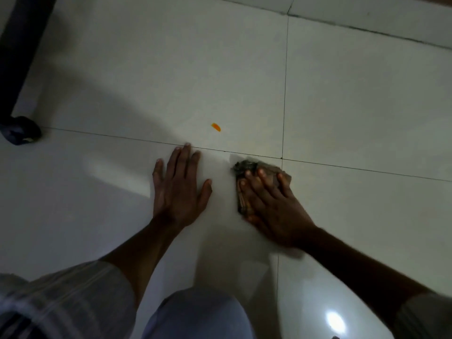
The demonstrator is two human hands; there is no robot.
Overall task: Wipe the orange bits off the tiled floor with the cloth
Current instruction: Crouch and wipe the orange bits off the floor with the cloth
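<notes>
One small orange bit (216,127) lies on the pale tiled floor (354,106), just beyond a grout line. My left hand (177,187) rests flat on the floor with fingers straight and spread, its fingertips at that grout line, below and left of the orange bit. My right hand (271,204) presses a dark brownish cloth (247,167) onto the floor with straight fingers. The cloth is bunched and mostly hidden under the hand, a little right of and nearer than the orange bit.
A dark furniture leg (22,57) with a round foot (20,130) stands at the far left. Grout lines cross near the cloth. My knees in light fabric (195,316) fill the bottom edge. A lamp glare (335,321) reflects at bottom right.
</notes>
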